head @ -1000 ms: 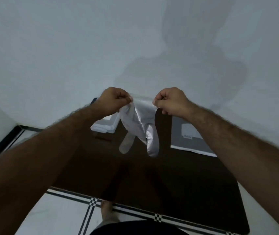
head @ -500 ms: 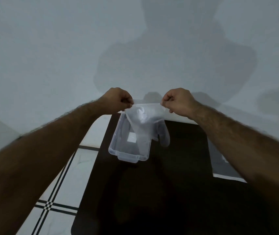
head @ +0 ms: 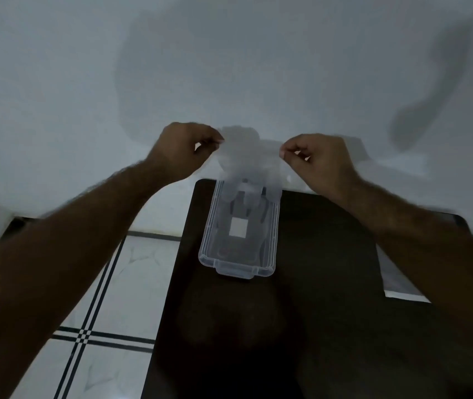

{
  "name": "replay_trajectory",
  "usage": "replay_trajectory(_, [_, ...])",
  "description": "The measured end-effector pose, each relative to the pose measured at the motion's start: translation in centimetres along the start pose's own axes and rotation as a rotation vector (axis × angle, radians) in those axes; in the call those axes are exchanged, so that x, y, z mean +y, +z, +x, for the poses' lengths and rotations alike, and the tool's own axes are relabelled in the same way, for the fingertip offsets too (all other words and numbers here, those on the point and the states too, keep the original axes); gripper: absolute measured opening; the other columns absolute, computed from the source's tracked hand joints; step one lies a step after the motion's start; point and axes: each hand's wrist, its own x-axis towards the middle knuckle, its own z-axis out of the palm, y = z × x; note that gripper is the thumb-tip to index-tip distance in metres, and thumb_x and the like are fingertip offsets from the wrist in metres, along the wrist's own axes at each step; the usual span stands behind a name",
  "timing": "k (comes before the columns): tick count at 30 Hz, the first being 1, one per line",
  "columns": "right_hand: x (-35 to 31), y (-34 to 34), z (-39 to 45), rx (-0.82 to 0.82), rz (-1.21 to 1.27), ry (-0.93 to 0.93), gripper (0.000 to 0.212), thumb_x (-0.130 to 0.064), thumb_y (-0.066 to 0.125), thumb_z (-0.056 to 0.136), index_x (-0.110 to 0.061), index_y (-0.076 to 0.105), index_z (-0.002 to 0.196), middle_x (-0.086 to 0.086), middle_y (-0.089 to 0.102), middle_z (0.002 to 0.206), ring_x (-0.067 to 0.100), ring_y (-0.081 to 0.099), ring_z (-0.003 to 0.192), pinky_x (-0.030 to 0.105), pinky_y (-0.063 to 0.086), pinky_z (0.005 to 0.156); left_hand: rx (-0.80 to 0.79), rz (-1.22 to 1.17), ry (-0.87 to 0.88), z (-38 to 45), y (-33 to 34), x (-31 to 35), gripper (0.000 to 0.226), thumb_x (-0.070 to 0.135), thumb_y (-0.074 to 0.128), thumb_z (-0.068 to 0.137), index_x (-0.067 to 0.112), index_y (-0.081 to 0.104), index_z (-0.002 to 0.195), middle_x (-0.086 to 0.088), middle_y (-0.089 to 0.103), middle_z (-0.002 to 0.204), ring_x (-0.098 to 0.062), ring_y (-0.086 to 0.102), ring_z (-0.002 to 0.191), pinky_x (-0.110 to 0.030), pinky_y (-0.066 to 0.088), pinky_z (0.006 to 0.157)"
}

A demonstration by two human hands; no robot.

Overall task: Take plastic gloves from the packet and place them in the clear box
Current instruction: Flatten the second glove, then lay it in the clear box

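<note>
Above the clear box [head: 236,240] on the tabletop [head: 315,283], my left grip [head: 184,151] and right grip [head: 315,159] pinched the plastic glove [head: 248,156] taut; uneven release risked it drifting outside.

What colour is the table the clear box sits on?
Very dark brown, almost black. The table under the clear box shows best in the head view.

You see a dim, bluish scene — soft shadows on the wall [head: 85,82] above your hands, motion blur throughout, edges bowed.
</note>
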Motion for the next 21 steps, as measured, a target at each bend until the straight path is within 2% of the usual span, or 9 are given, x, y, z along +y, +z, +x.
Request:
replay_trajectory(3, [0.0,0.2,-2.9,-0.009,-0.045,-0.084,0.011,-0.022,0.076,0.100,-0.016,0.084,0.106,-0.005,0.081,0.099,0.007,0.068,0.081,0.028,0.056,0.078,-0.005,0.058,0.105,-2.6,0.3,0.4,0.017,0.011,0.073,0.100,0.013,0.083,0.114,-0.002,0.083,0.112,-0.019,0.077,0.099,-0.030,0.055,0.092])
replay_trajectory(6, [0.5,1.0,-5.5,-0.091,-0.079,-0.144,0.012,-0.019,0.076,0.100,-0.014,0.083,0.107,-0.002,0.081,0.103,0.011,0.070,0.089,0.026,0.054,0.080,-0.059,0.147,0.236,-4.9,1.5,-0.1,0.024,0.013,0.064,0.097,0.010,0.083,0.112,-0.004,0.083,0.108,-0.026,0.078,0.095,-0.033,0.051,0.090])
replay_trajectory(9, [1.5,2.6,-7.1,-0.189,-0.150,-0.175,0.014,-0.022,0.075,0.099,-0.016,0.083,0.108,-0.002,0.081,0.105,0.016,0.072,0.095,0.032,0.057,0.085,-0.124,0.170,0.274,-6.8,3.3,-0.8,0.031,0.021,0.057,0.094,0.012,0.082,0.111,-0.004,0.082,0.107,-0.028,0.078,0.096,-0.044,0.055,0.089])
replay_trajectory(13, [3.0,5.1,-8.7,-0.296,-0.181,-0.248,0.013,-0.023,0.074,0.097,-0.014,0.082,0.103,0.001,0.080,0.103,0.020,0.072,0.099,0.037,0.056,0.093,-0.216,0.206,0.313,-8.7,5.7,-2.1,0.029,0.024,0.056,0.097,0.015,0.081,0.109,0.000,0.081,0.106,-0.027,0.076,0.101,-0.045,0.054,0.088])
replay_trajectory(17, [4.4,7.7,-9.2,-0.431,-0.207,-0.170,0.015,-0.030,0.069,0.097,-0.020,0.080,0.101,-0.002,0.077,0.107,0.021,0.069,0.107,0.046,0.055,0.100,-0.274,0.243,0.298,-10.1,7.9,-3.6,0.031,0.028,0.055,0.098,0.016,0.081,0.110,0.001,0.080,0.108,-0.027,0.073,0.106,-0.045,0.052,0.091])
replay_trajectory(21, [5.0,9.4,-9.6,-0.570,-0.260,-0.136,0.018,-0.034,0.066,0.101,-0.024,0.080,0.108,-0.005,0.077,0.116,0.017,0.065,0.121,0.045,0.050,0.110,-0.315,0.283,0.308,-10.9,9.6,-4.6,0.029,0.028,0.056,0.098,0.018,0.081,0.109,0.004,0.080,0.108,-0.026,0.071,0.109,-0.044,0.049,0.093])
